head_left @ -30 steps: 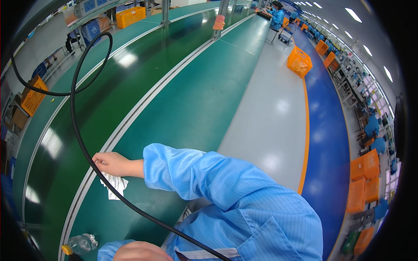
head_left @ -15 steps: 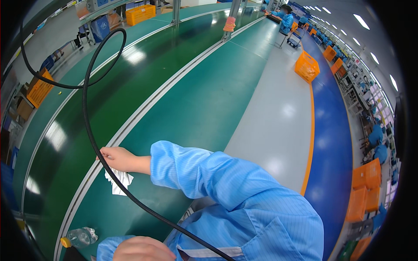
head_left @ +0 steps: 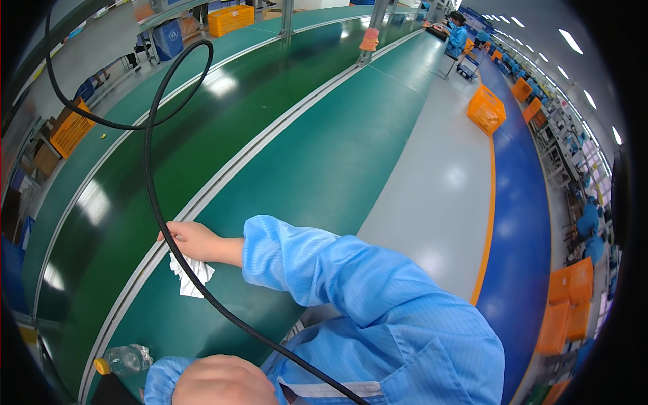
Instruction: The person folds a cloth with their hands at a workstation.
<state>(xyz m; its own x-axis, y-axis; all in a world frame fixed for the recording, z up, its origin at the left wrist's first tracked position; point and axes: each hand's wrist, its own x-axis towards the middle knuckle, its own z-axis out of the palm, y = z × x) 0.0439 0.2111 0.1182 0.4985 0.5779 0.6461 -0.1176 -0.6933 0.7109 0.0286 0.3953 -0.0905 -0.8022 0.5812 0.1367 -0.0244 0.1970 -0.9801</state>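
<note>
Everything sits turned slightly clockwise from the earlier frame. Near eight o'clock, the right hand (head_left: pixel 196 241) holds a white cloth (head_left: pixel 202 271) in curled fingers beside the rail (head_left: pixel 270 135); I cannot tell the state of the left hand's (head_left: pixel 223 383) fingers at seven.

Orange crate (head_left: pixel 487 110) on the floor (head_left: pixel 432 196), yellow-capped bottle (head_left: pixel 127 359)

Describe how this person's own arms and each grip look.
The right sleeve is light blue with fine darker pinstripes, loose and wrinkled, gathered near its end. The left cuff is blue too. The right grip and left grip are bare, with no gloves visible.
</note>
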